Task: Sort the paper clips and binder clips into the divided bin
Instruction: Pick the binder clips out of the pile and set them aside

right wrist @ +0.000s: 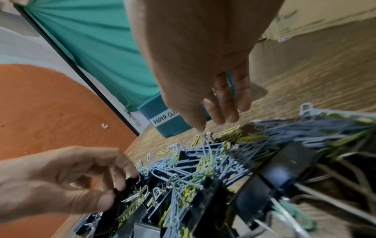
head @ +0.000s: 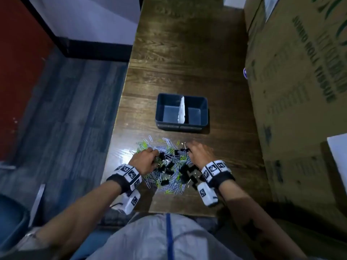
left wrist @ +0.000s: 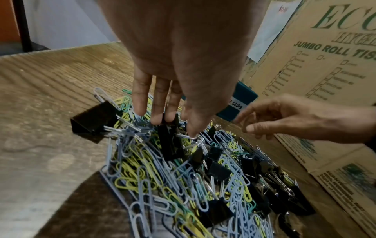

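A mixed pile (head: 166,168) of blue, yellow and green paper clips and black binder clips lies on the wooden table in front of me. Behind it stands the dark blue bin (head: 204,113), split by a white divider (head: 182,109), both halves bare. One label reads "PAPER CLI" (right wrist: 162,119). My left hand (head: 155,154) reaches into the pile's left side, and its fingers and thumb pinch a black binder clip (left wrist: 168,138). My right hand (head: 188,147) hovers at the pile's far right with fingers relaxed, its thumb tip just over a binder clip's silver wire handle (right wrist: 208,135).
Tall cardboard boxes (head: 300,91) wall off the table's right side, with a white sheet (head: 338,156) lying on them. The table's left edge (head: 122,102) drops to a grey floor. Bare wood (head: 178,53) stretches beyond the bin.
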The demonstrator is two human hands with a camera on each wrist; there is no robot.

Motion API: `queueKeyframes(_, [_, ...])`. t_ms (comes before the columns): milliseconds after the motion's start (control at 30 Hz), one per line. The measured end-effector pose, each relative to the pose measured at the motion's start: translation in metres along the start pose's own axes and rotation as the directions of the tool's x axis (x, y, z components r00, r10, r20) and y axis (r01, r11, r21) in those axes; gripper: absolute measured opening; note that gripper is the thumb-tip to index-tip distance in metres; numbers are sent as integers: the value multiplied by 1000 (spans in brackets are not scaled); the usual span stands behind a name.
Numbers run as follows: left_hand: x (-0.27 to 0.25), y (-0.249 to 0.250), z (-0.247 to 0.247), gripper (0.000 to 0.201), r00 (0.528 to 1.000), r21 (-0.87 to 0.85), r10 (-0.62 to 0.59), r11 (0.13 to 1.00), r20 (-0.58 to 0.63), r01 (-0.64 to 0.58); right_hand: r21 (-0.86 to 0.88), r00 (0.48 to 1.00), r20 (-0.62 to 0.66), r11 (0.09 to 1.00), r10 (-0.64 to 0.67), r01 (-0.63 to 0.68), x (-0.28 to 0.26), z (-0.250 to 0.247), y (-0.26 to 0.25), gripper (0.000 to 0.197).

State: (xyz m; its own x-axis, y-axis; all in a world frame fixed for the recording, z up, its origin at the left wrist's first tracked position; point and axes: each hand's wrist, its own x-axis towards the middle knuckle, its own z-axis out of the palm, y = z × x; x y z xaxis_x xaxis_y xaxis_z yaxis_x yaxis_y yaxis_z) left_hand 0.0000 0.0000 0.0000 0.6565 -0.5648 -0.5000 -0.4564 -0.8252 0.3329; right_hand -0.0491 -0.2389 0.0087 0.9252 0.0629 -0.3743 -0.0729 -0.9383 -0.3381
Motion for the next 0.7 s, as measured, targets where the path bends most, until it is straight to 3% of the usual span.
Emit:
queueKeyframes(67, [3,5,2,47,1000,-22,-13,1000,-26,12,20,1000,1,1000,19,-19,11,7,1,53])
queueKeyframes(167, [10,11,12,50,996,13,14,1000,-89,-13,23,989,138,998,53,-57,31,21,6,72])
queueKeyframes(233, [16,12,19,55,995,22,18,1000,-99,-16,51,977,206,996,60,-72,39,29,8,76])
queueKeyframes(467, [36,19,20,53,994,50,49,998,-95,-44,72,987,136,992,91,-101,41,28,2,59])
queueKeyframes(700, [48,27,14,53,995,-71,-75,995,-64,71,155,975,119,967,186,-203,43,21,-4,57])
